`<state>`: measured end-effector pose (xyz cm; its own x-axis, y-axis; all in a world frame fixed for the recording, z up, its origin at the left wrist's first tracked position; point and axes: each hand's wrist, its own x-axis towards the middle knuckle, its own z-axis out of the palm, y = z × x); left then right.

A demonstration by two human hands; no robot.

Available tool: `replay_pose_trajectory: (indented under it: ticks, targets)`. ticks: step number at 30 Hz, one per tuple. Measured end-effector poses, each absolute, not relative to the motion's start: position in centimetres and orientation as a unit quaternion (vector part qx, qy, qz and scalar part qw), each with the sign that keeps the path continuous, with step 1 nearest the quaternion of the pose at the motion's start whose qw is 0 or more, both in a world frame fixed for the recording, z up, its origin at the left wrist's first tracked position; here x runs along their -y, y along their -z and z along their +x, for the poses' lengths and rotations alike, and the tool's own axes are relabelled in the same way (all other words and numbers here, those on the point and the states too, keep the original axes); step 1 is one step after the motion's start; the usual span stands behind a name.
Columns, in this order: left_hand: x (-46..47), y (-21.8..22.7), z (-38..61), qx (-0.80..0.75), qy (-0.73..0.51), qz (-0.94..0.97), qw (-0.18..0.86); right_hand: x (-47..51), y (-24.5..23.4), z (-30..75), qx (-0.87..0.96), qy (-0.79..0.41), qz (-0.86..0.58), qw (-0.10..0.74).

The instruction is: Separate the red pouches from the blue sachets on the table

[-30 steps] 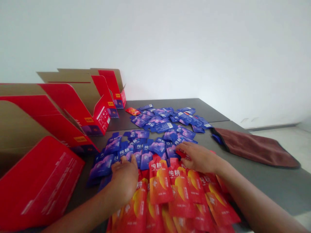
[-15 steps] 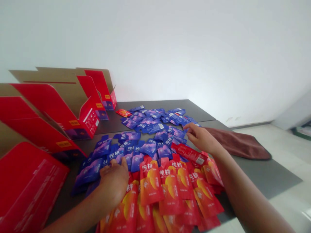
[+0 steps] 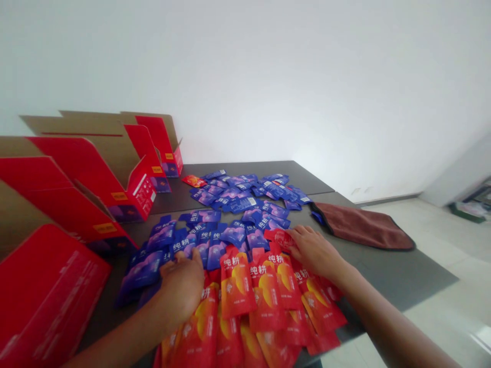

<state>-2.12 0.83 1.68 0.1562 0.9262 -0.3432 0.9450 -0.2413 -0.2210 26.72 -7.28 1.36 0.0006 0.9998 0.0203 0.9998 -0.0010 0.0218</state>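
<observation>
While right hand [image 3: 316,251] overlaps red pouch [image 3: 277,236], left hand [image 3: 184,283] apart; both half-curled, grips unclear.

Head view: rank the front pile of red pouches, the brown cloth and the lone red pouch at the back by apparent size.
1. Front pile of red pouches
2. Brown cloth
3. Lone red pouch, perhaps partly because it lies farther away

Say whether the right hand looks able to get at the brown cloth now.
Likely yes: the right hand is over a red pouch, and just grey tabletop shows between it and the brown cloth.
</observation>
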Motion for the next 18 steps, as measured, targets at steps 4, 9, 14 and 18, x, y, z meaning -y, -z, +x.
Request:
replay_pose_trajectory:
  ticks: [4, 9, 14, 18]
  targets:
    - [-0.8, -1.5, -2.2, -0.622, 0.195, 0.758, 0.022, 6.8, -1.0, 27.0, -0.706, -0.028, 0.707, 0.0]
    - [-1.0, -1.5, -2.2, -0.629, 0.178, 0.757, 0.021, 6.2, -1.1, 27.2, -0.691, -0.049, 0.721, -0.016]
    - [-1.0, -1.6, -2.4, -0.628, 0.168, 0.76, 0.023, 6.9, -2.7, 26.5, -0.647, -0.069, 0.757, -0.058]
    - [-1.3, -1.3, -2.8, -0.618, 0.16, 0.769, 0.044, 8.8, -3.7, 25.1, -0.611, -0.094, 0.785, -0.038]
